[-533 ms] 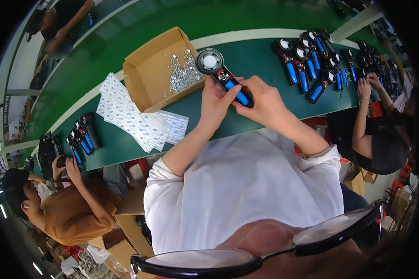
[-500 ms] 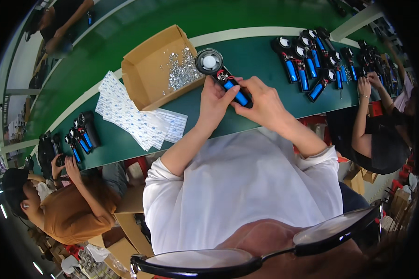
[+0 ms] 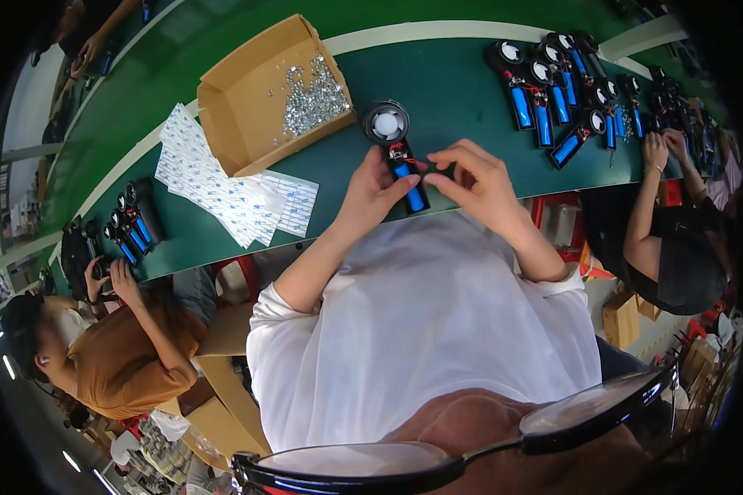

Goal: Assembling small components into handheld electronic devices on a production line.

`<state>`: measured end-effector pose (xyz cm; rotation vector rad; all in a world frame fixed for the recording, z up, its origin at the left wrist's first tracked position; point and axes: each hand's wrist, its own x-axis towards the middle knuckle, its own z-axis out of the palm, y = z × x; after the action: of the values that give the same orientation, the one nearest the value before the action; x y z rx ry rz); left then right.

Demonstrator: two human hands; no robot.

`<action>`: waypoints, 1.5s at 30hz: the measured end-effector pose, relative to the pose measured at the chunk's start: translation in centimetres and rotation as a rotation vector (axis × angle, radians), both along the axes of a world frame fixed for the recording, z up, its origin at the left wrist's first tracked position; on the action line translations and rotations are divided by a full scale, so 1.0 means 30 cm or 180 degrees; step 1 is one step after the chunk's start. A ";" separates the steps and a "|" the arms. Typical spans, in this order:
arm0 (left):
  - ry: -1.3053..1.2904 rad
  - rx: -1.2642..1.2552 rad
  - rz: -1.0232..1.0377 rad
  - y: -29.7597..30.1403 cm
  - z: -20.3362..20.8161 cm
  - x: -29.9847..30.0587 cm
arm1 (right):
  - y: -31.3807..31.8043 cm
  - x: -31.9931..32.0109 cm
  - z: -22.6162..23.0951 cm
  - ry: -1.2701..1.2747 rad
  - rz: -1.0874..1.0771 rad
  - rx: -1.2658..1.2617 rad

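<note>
Near the front edge of the green table, my left hand [image 3: 370,188] grips an opened handheld fan [image 3: 413,196]. Its round black head with a white centre points away from me, and a blue battery cell lies in the handle. Red wires [image 3: 406,157] show around a small part between head and cell. My left thumb rests along the cell's side; the other fingers are partly hidden beneath the handle. Just right of the wires is my right hand [image 3: 480,183], thumb and index finger apart with a gap, and nothing visible between them.
A cardboard box [image 3: 239,124] with many small shiny metal parts [image 3: 314,103] stands beyond my left hand. White printed sheets [image 3: 215,181] lie beside it. Several similar opened fans [image 3: 545,107] are at the right, others [image 3: 132,227] at the left. Co-workers sit on both sides.
My right hand has come off the fan's handle, its thumb and index finger now apart beside the wires. The fan has turned more upright in my left hand. The view has shifted slightly.
</note>
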<state>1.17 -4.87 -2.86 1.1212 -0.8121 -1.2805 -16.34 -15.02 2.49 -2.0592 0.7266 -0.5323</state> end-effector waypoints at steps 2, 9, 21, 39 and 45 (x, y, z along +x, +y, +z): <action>0.0150 0.0134 -0.0083 0.014 0.000 0.012 | -0.008 0.013 0.004 -0.0285 0.0112 -0.0319; 0.0216 0.0516 -0.0081 0.060 -0.005 0.033 | -0.030 0.107 -0.050 -0.0503 0.0591 -0.0973; -0.0600 0.0251 0.0381 0.121 -0.032 0.022 | 0.006 0.176 -0.072 -0.0676 0.0798 -0.1416; -0.0056 -0.0127 0.0506 0.126 -0.048 -0.012 | 0.038 0.189 -0.073 -0.0581 0.0604 -0.1271; -0.0064 -0.0070 0.0568 0.137 -0.038 -0.013 | 0.039 0.198 -0.068 -0.0445 0.0684 -0.1109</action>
<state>0.78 -0.78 -4.00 1.1638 -0.7223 -1.1109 -10.39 -13.86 0.46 -2.3573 0.3406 -0.7091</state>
